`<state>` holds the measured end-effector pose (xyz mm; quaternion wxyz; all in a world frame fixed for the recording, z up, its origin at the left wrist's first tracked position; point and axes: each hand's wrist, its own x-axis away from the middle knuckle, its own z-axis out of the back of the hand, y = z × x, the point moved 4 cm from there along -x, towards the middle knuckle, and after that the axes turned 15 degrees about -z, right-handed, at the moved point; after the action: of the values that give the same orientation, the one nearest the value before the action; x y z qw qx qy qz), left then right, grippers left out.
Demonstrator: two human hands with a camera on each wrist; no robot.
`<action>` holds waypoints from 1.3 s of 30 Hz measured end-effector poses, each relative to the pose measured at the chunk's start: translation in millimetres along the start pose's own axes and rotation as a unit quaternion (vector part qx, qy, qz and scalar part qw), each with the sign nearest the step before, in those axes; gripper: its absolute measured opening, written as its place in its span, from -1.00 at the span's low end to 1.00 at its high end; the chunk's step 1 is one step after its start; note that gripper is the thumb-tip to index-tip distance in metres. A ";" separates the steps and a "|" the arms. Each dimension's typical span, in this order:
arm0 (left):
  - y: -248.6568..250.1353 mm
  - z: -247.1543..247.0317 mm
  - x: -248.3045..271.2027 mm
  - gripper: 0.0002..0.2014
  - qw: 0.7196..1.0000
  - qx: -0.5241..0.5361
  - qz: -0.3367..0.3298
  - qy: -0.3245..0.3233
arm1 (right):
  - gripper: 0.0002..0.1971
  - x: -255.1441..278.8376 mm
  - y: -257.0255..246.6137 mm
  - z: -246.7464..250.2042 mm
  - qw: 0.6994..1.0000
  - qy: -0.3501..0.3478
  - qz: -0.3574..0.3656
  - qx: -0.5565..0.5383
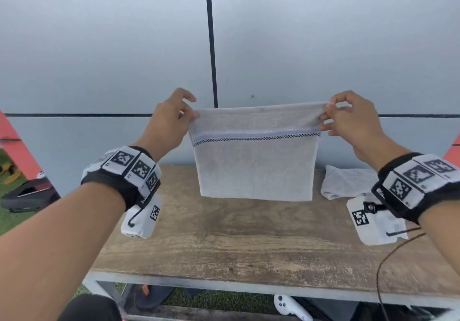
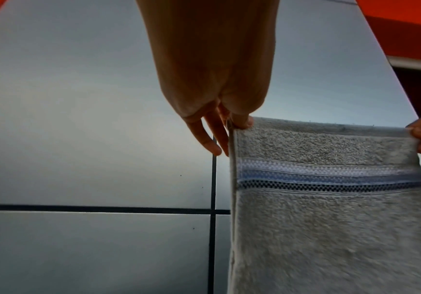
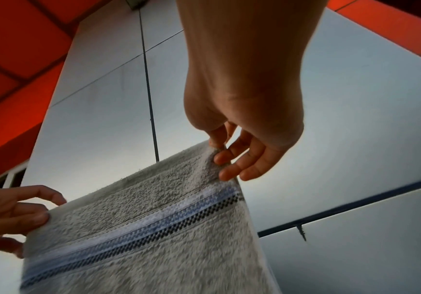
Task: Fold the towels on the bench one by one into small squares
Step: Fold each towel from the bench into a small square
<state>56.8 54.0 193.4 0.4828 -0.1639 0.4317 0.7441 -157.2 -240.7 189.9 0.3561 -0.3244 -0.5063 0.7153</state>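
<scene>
Towel (image 1: 254, 161) hangs pinched between raised hands (image 1: 258, 119).

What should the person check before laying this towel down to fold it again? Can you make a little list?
1. Left hand pinches the top left corner of the grey towel: ok.
2. Right hand pinches the top right corner: ok.
3. Top edge pulled straight and level between the hands: ok.
4. Towel hangs flat, striped band running straight across: ok.
5. Bare space on the wooden bench under the towel to lay it down: ok.
6. Other towel on the right of the bench sits clear of that space: ok, though the right wrist partly hides it.
</scene>
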 end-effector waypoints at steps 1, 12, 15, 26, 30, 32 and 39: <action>-1.3 0.3 5.1 -0.87 1.000 0.007 0.006 0.018 | -0.94 2.5 5.7 -0.4 1.000 0.004 0.012 -0.002; -40.9 -61.8 156.2 -0.90 0.955 0.042 0.136 -0.261 | -0.86 67.4 172.3 -1.9 0.920 -0.278 -0.038 0.273; -62.2 -84.0 194.4 -0.93 0.902 0.085 0.172 -0.388 | -0.87 83.4 194.2 -3.6 0.861 -0.362 -0.078 0.350; -88.7 -104.0 160.4 -0.95 0.944 0.022 0.183 -0.275 | -0.84 41.3 193.9 -27.6 0.900 -0.236 -0.075 0.359; -103.7 -118.7 142.3 -0.91 0.950 -0.091 0.182 -0.237 | -0.86 17.0 198.3 -53.8 0.909 -0.158 -0.050 0.383; -110.1 -128.3 141.2 -0.88 0.950 -0.119 0.183 -0.225 | -0.86 7.2 206.2 -66.6 0.900 -0.140 -0.052 0.409; -133.1 -156.0 151.4 -0.87 0.939 -0.143 0.219 -0.223 | -0.90 -4.7 233.6 -97.1 0.864 -0.120 -0.105 0.477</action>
<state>71.6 38.0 -60.6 0.3631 0.0373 0.2276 0.9028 -116.9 -251.3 -59.6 0.4769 0.0290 -0.1734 0.8612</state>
